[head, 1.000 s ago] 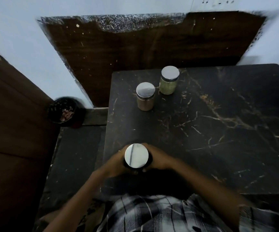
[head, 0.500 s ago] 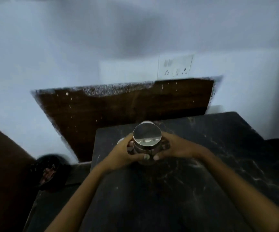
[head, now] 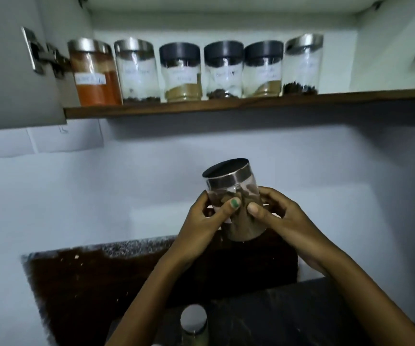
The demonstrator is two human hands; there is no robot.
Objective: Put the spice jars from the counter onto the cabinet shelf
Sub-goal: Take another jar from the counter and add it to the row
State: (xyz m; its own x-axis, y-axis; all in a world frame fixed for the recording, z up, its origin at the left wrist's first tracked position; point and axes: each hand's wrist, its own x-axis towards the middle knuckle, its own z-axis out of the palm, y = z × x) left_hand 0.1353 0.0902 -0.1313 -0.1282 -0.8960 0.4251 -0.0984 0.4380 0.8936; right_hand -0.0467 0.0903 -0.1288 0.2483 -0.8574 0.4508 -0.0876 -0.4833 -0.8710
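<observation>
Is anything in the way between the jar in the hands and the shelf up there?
Nothing visible blocks the way. The jar, gripped by the left hand and right hand, has only bare wall above it. But six jars nearly fill the shelf; free space shows only at its right end.

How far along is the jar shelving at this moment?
Done: six jars already stand in a row on the cabinet shelf. In hand: the left hand and right hand hold a steel-lidded jar below the shelf. Left: at least one jar on the counter.
</observation>
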